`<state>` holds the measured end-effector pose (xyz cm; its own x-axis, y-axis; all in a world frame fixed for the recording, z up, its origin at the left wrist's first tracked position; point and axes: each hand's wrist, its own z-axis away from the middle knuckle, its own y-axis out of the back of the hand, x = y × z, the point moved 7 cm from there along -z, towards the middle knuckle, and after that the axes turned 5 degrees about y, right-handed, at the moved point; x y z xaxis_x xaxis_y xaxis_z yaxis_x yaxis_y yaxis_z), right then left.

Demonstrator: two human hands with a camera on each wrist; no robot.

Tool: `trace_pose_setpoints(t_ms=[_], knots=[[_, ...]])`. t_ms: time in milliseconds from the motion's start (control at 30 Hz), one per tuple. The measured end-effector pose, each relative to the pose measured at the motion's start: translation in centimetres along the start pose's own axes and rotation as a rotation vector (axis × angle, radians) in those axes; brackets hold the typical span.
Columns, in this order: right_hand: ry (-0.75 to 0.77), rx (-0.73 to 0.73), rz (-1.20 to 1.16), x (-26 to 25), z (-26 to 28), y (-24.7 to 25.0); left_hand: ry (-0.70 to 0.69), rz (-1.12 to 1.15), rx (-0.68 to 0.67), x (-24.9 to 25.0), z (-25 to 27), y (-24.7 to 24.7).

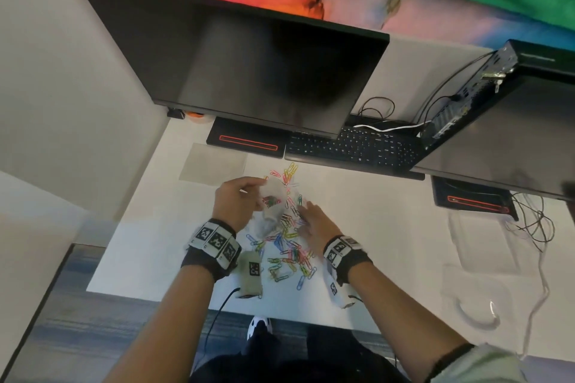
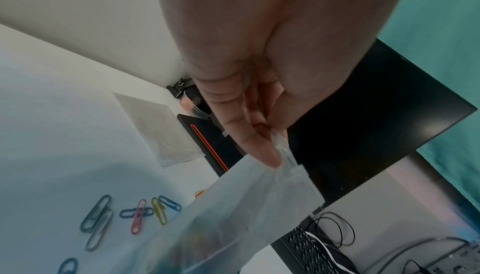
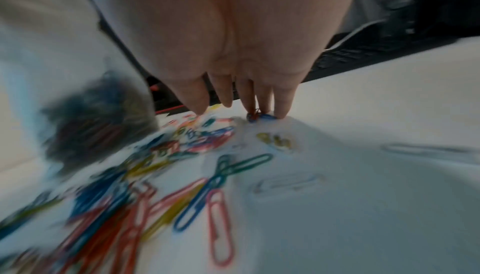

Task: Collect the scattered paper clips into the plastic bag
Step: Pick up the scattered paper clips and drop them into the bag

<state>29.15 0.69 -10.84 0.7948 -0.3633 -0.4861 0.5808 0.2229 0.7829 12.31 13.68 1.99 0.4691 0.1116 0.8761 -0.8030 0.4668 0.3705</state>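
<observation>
Far left on the white worktop (image 1: pixel 161 246) lies a flat clear sheet (image 1: pixel 213 167), just near of the monitor (image 1: pixel 249 65) base.

Left hand (image 1: pixel 237 200) is lifted off the worktop, thumb & fingers (image 2: pixel 259 149) pinching the top edge of the plastic bag (image 1: pixel 272 205). Head view shows a few coloured clips already inside the bag; left wrist view shows the pinch close up & the bag hanging down toward the camera, contents blurred there. Same view picks up loose clips left of the bag that the head view half hides under the wrist.

Centre: the paper clips (image 1: pixel 289 255), many colours, spread from near the keyboard (image 1: pixel 354 146) down toward the near edge, thickest btw the two wrists.

Right hand (image 1: pixel 314 224) is just right of the bag, fingers straight, pointing down. Right wrist view, blurry, shows fingertips (image 3: pixel 283 112) touching a blue clip (image 3: pixel 265 117) on the worktop; can't tell if it's lifted. Head view hides that contact.

Far right: a second monitor, cables.
</observation>
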Motion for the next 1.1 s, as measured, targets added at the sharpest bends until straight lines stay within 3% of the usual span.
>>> trace_pose_setpoints(t_ms=[100, 300, 400, 500, 567, 633, 733, 833, 900, 967, 1100], knots=[[0.181, -0.037, 0.251, -1.5, -0.3, -2.0, -0.001, 0.004, 0.009, -0.5, 0.0, 0.4], [0.248, -0.005, 0.373, -1.7, 0.3, -1.2, 0.026, 0.027, -0.023, -1.6, 0.5, -0.5], [0.203, -0.023, 0.34, -1.2, 0.1, -0.2, 0.032, 0.02, -0.036, -1.8, 0.7, -1.1], [-0.011, 0.161, 0.039, 0.6, 0.1, 2.5, 0.036, -0.012, -0.064, -1.8, 0.8, -1.9], [-0.19, 0.323, -0.294, 2.5, 0.9, 4.3, 0.033, -0.014, -0.08, -1.6, 1.0, -2.4], [-0.308, 0.37, -0.725, 3.3, 1.7, 4.9, 0.024, -0.018, -0.088, -1.5, 1.2, -2.8], [-0.278, 0.334, -1.286, 1.4, 2.5, 6.4, 0.029, -0.022, -0.093, -1.6, 1.3, -3.3], [-0.167, 0.188, -1.467, -2.2, 2.9, 7.8, 0.038, -0.019, -0.097, -1.7, 1.5, -3.7], [-0.132, 0.082, -1.465, -4.3, 3.1, 7.6, 0.046, -0.024, -0.101, -1.7, 1.6, -4.0], [-0.134, 0.037, -1.321, -5.8, 3.1, 7.3, 0.061, -0.035, -0.108, -1.9, 1.7, -4.2], [-0.142, 0.133, -0.64, -6.3, 2.0, 7.3, 0.077, -0.058, -0.12, -2.5, 1.6, -4.5]])
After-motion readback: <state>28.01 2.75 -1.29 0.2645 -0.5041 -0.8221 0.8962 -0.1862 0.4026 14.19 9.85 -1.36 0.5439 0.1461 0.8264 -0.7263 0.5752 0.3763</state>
